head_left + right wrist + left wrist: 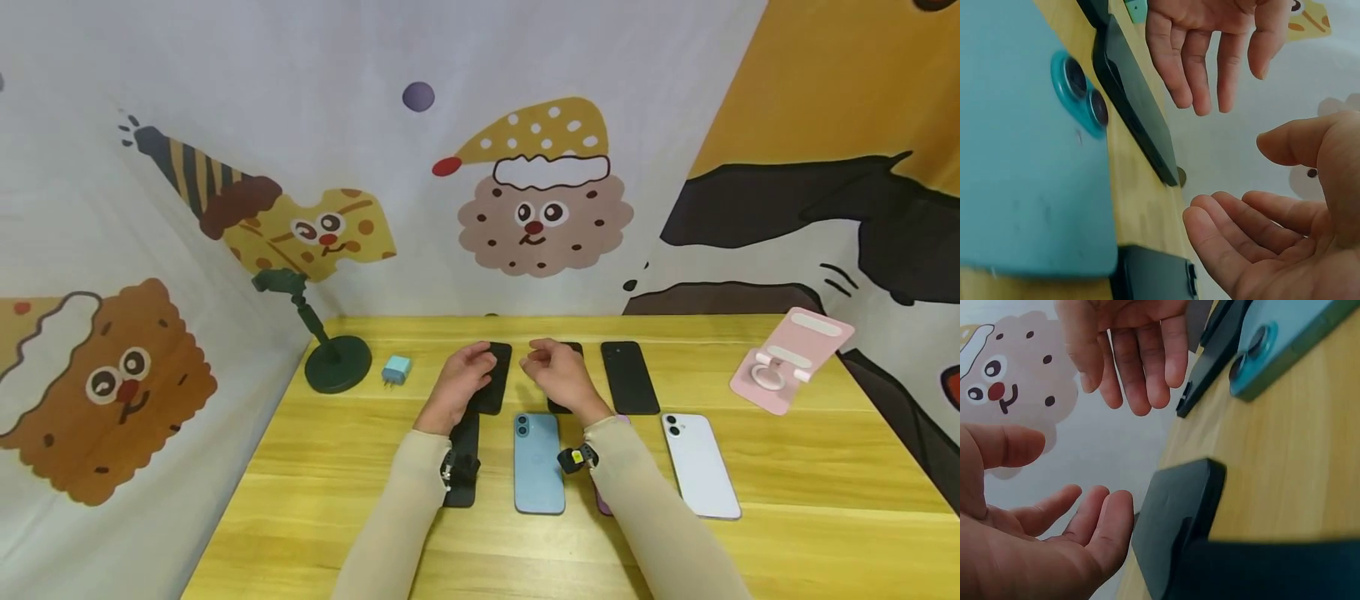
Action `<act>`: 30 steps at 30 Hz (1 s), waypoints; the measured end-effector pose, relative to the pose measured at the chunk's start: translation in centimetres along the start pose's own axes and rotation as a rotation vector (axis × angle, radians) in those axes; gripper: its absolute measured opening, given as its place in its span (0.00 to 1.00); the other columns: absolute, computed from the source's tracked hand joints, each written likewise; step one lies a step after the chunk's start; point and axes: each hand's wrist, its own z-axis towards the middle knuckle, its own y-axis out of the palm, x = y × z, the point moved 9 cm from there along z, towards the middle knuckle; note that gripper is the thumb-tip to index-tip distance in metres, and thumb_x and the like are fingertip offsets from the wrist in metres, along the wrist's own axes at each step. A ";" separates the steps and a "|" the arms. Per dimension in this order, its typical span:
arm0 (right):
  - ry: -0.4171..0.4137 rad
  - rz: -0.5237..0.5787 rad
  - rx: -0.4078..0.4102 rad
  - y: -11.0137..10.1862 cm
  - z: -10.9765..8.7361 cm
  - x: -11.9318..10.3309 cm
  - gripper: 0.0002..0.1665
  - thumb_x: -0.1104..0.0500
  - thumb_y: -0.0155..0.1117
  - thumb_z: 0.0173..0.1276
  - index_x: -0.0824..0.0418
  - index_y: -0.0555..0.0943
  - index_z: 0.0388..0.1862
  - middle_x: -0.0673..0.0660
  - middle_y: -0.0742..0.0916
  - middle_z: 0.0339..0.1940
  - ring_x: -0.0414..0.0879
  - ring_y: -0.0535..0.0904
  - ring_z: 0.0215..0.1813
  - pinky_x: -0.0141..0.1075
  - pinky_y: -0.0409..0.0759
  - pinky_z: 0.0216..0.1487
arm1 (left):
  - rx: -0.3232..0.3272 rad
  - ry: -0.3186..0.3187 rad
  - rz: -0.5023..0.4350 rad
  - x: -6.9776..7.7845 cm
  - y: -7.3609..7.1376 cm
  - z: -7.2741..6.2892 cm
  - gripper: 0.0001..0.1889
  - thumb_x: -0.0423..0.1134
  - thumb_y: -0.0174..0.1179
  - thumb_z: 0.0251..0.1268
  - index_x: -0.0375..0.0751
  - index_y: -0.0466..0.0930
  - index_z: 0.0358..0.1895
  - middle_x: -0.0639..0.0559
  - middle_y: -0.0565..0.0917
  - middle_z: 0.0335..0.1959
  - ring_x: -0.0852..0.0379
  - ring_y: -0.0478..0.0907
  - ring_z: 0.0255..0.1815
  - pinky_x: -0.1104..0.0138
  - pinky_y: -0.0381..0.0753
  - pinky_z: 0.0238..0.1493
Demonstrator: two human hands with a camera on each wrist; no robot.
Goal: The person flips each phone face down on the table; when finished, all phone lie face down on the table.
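Observation:
Both hands hover over the table, fingers loosely bent and nothing held. The left hand [459, 385] is beside a black phone [497, 392], with another black phone [467, 437] below its wrist. My right hand [562, 379] partly covers a third black phone [557, 407]; under that forearm a purple phone [603, 503] is mostly hidden. Between the forearms lies a light blue phone [538, 471], its two camera lenses facing up. In the left wrist view, the left fingers [1116, 525] overlap a dark phone [1175, 506], and the palms face each other with a gap between.
Right of the hands lie a further black phone [630, 379] and a white phone [703, 467]. A pink folding stand [806, 342] is at the far right. To the left are a dark green stand [337, 364] and a blue charger plug [397, 369]. A printed cloth [420, 250] hangs behind.

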 end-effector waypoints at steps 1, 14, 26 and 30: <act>-0.001 -0.004 0.001 0.2 0.1 -0.1 0.32 0.51 0.64 0.78 0.63 0.75 0.76 0.62 0.87 0.62 0.58 0.86 0.61 0.51 0.86 0.58 | 0.003 0.007 0.013 0.1 -0.3 -0.1 0.29 0.37 0.57 0.82 0.32 0.64 0.80 0.29 0.72 0.74 0.37 0.72 0.76 0.46 0.73 0.76; 0.045 0.041 -0.052 2.8 0.5 0.2 0.33 0.49 0.65 0.78 0.63 0.74 0.76 0.61 0.86 0.64 0.57 0.85 0.62 0.52 0.85 0.59 | 0.064 -0.039 0.176 -1.1 -4.1 -0.4 0.29 0.42 0.58 0.80 0.38 0.68 0.79 0.36 0.75 0.74 0.37 0.71 0.75 0.41 0.69 0.76; 0.110 0.250 -0.150 4.8 -0.1 0.4 0.36 0.52 0.64 0.80 0.68 0.69 0.79 0.67 0.81 0.71 0.59 0.85 0.63 0.47 0.88 0.59 | -0.003 -0.139 0.142 -1.4 -3.8 -0.7 0.34 0.48 0.58 0.80 0.41 0.62 0.82 0.36 0.68 0.80 0.30 0.67 0.78 0.39 0.66 0.79; 0.118 0.302 -0.152 5.2 0.0 0.8 0.35 0.54 0.64 0.80 0.68 0.70 0.79 0.68 0.79 0.73 0.61 0.83 0.67 0.48 0.86 0.62 | 0.027 -0.114 0.126 -1.1 -3.7 -0.4 0.32 0.44 0.58 0.80 0.35 0.64 0.81 0.32 0.69 0.78 0.32 0.70 0.77 0.42 0.70 0.77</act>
